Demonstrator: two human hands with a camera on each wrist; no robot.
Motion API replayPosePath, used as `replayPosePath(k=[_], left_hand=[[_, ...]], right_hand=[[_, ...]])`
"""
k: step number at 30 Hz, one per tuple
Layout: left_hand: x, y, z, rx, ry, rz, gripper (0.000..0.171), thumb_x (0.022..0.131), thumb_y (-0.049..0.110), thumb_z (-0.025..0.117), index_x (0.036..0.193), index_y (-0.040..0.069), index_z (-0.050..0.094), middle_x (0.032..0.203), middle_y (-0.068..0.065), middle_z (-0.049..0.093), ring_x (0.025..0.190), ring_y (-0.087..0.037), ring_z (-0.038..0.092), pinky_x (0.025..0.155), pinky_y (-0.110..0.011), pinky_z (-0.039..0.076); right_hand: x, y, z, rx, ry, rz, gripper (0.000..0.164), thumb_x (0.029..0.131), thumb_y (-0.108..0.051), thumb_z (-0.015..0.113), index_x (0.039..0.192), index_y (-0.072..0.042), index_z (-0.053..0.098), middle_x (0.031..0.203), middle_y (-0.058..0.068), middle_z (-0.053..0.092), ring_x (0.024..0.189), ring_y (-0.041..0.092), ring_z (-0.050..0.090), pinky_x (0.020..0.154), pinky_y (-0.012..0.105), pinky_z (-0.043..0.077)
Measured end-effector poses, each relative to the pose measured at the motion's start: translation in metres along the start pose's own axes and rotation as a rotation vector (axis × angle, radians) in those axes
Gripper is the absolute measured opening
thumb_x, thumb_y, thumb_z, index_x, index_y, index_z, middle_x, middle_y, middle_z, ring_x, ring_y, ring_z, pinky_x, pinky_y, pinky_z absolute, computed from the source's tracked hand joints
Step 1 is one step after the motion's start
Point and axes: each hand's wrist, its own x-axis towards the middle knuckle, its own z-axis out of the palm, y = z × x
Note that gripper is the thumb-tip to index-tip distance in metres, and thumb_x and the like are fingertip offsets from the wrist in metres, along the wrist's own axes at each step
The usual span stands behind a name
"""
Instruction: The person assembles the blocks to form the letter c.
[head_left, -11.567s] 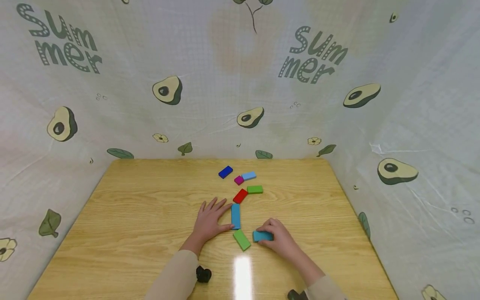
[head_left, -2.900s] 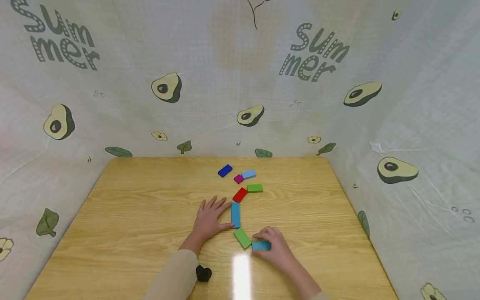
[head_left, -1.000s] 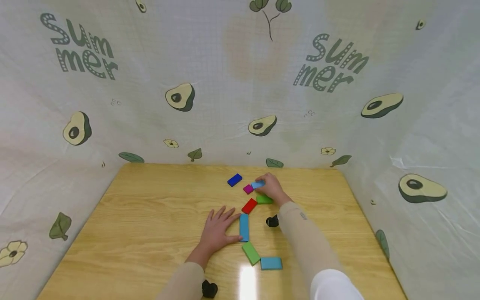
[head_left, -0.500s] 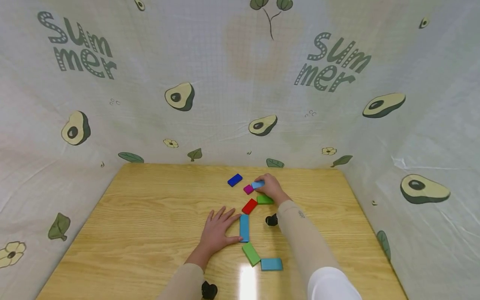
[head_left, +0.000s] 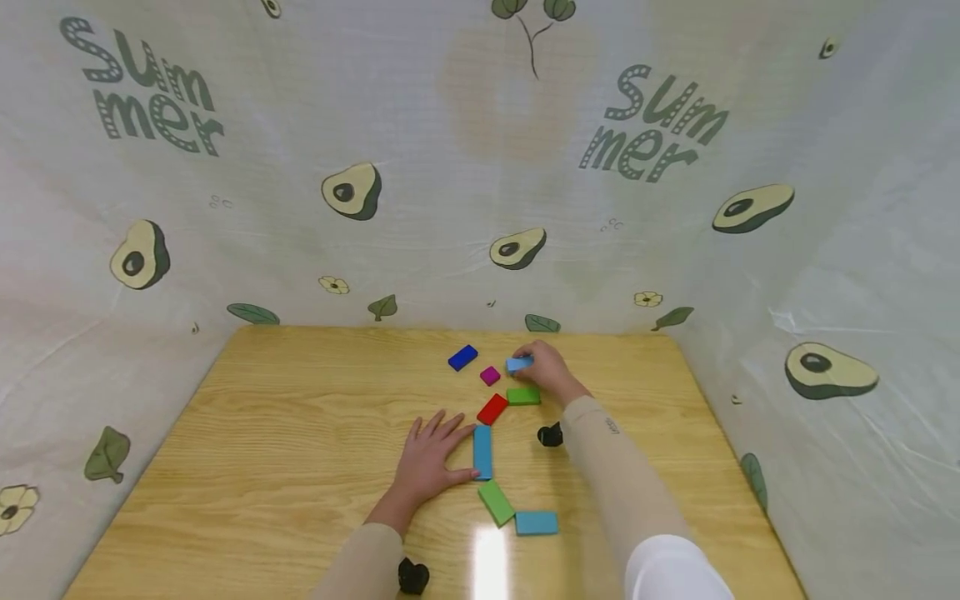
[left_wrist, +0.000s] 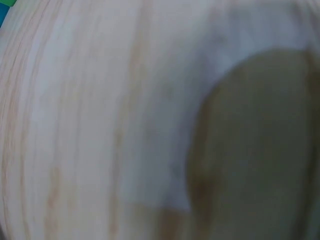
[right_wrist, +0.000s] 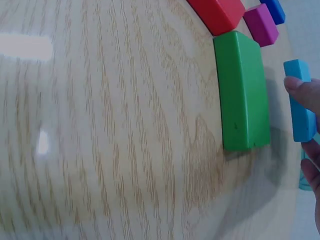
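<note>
My right hand pinches a light blue block at the back of the table. In the right wrist view the thumb lies on that light blue block, beside the green block. My left hand rests on the table, fingers spread, with index finger and thumb touching the long blue block. A red block and a green block lie beyond it. Nearer are a light green block and another blue block, their corners meeting.
A small magenta block and a dark blue block lie toward the back of the wooden table. A printed cloth hangs behind and at both sides. The left wrist view shows mostly blurred tabletop.
The right hand let go of the near blue block beside the light green one and reached back. It now holds the light blue block, shifted right, apart from the magenta one. Left hand stays put.
</note>
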Motion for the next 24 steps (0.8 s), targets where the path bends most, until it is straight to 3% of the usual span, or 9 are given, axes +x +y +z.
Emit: replayPosePath(k=[4, 10, 24], left_hand=[[0.000, -0.002, 0.002, 0.007, 0.012, 0.015, 0.083, 0.082, 0.080, 0.046, 0.148, 0.030, 0.044, 0.153, -0.001, 0.039, 0.142, -0.034, 0.026, 0.111, -0.063, 0.014], [0.000, -0.004, 0.002, 0.013, -0.027, -0.012, 0.084, 0.082, 0.081, 0.044, 0.150, 0.032, 0.039, 0.155, 0.001, 0.035, 0.145, -0.031, 0.021, 0.113, -0.061, 0.010], [0.002, 0.003, -0.001, -0.002, -0.053, -0.028, 0.082, 0.083, 0.078, 0.048, 0.150, 0.032, 0.041, 0.155, 0.002, 0.035, 0.146, -0.031, 0.019, 0.113, -0.061, 0.008]], right_hand=[[-0.007, 0.003, -0.008, -0.007, 0.010, 0.000, 0.031, 0.085, -0.015, 0.077, 0.114, -0.007, 0.071, 0.115, 0.010, 0.060, 0.107, 0.028, 0.054, 0.098, 0.044, 0.044], [-0.019, 0.009, -0.017, -0.015, 0.021, 0.006, 0.032, 0.085, -0.017, 0.078, 0.114, -0.006, 0.070, 0.116, 0.012, 0.060, 0.108, 0.029, 0.055, 0.098, 0.045, 0.044], [-0.054, 0.028, -0.020, 0.014, 0.047, 0.035, 0.032, 0.087, -0.015, 0.075, 0.116, -0.004, 0.069, 0.113, 0.013, 0.060, 0.106, 0.030, 0.056, 0.096, 0.047, 0.044]])
